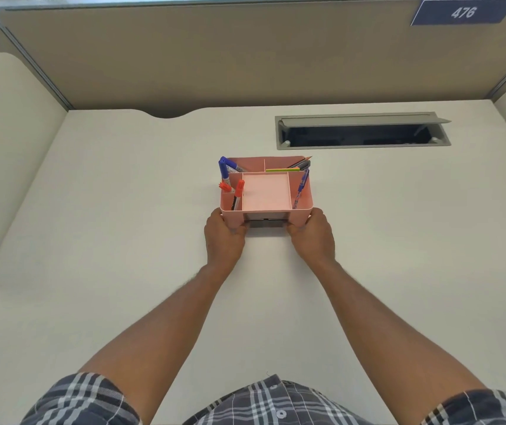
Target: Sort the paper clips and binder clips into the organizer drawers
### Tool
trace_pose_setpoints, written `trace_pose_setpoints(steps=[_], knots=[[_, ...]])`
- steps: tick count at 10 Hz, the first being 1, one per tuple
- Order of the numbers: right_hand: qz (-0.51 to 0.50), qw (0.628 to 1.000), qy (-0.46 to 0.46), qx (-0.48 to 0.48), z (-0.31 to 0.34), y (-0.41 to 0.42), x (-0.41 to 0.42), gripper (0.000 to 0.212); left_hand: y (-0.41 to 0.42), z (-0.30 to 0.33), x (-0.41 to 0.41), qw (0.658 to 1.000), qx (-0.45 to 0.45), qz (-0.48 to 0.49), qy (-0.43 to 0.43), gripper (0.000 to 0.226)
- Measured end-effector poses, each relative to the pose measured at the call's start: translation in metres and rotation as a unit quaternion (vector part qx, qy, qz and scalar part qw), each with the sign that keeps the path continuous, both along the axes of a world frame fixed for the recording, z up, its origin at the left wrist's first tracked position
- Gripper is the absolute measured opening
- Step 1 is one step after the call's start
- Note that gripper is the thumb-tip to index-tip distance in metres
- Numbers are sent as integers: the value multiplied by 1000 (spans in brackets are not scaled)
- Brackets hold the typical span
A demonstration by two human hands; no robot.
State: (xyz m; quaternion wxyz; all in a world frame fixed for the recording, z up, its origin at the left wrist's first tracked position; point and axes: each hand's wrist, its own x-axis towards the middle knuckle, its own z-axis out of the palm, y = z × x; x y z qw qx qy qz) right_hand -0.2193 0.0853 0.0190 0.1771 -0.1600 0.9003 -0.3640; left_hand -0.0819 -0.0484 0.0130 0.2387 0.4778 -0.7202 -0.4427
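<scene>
A pink desk organizer (pixel 265 213) stands in the middle of the white desk. Its compartments hold blue and red markers (pixel 239 188), a blue pen (pixel 303 180), pencils and coloured sticky notes. The central square tray is bare. At its front base a dark drawer opening (pixel 264 223) shows between my hands. My left hand (pixel 224 236) grips the organizer's front left corner and my right hand (pixel 311 233) grips the front right corner, fingers curled at the drawer's edges. No paper clips or binder clips are visible.
A grey cable hatch (pixel 362 130) with its lid raised is set into the desk at the back right. Beige partition walls (pixel 245 56) enclose the desk at the back and sides. A curved cut-out (pixel 166 113) sits at the desk's rear edge.
</scene>
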Motion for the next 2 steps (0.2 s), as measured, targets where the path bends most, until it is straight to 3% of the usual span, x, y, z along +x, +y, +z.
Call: trace_pose_setpoints(steps=[1, 2], knots=[[3, 1000, 3, -5, 4, 2, 2, 48, 0, 9, 0, 1000, 5, -6, -5, 51], [5, 1000, 13, -12, 0, 6, 6, 52, 7, 4, 7, 998, -27, -9, -62, 54]])
